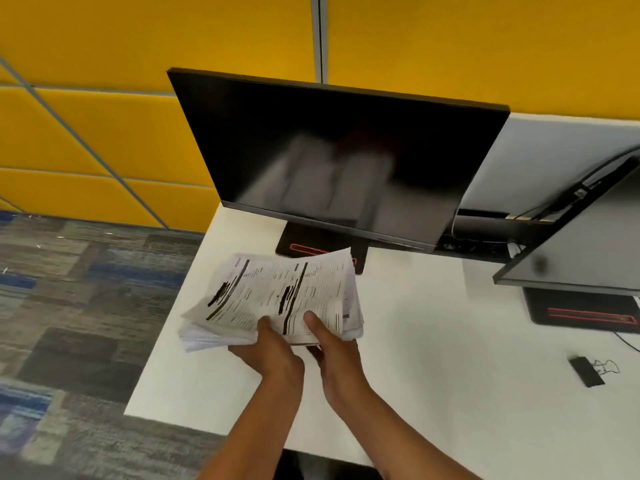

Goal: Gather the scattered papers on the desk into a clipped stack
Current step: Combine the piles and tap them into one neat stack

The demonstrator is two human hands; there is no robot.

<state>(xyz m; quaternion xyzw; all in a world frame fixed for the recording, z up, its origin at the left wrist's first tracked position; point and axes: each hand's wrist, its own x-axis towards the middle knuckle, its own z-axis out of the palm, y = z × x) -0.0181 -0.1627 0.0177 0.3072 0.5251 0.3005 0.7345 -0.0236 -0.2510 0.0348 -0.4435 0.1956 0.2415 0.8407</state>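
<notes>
Yellow padded panels [104, 133] line the wall behind a white desk [433, 341], and grey-and-blue patterned carpet [69, 306] covers the floor to the left. On the desk stands a dark monitor [329, 161], its screen blank apart from a blurred reflection, on a black base [311, 245] with a red outline. A second monitor [581, 244] leans in from the right edge, with its own red-outlined base [581, 311] beneath it and cables [554, 199] running behind. Both of the person's bare forearms reach in from the bottom of the view toward the near left part of the desk. Between the hands is a thick, uneven stack [273, 296] of printed papers, its sheets fanned and misaligned, with black marks across the top page. The stack is held just in front of the first monitor's base; whether its far edge touches the desk cannot be told. The left hand [273, 355] grips the near edge of the stack, thumb on top and fingers curled underneath. The right hand [332, 348] grips the same edge just beside it, thumb pressed on the top sheet and fingers below. Well apart to the right, a black binder clip [592, 370] with wire handles lies on the desk, near the second monitor's base.
</notes>
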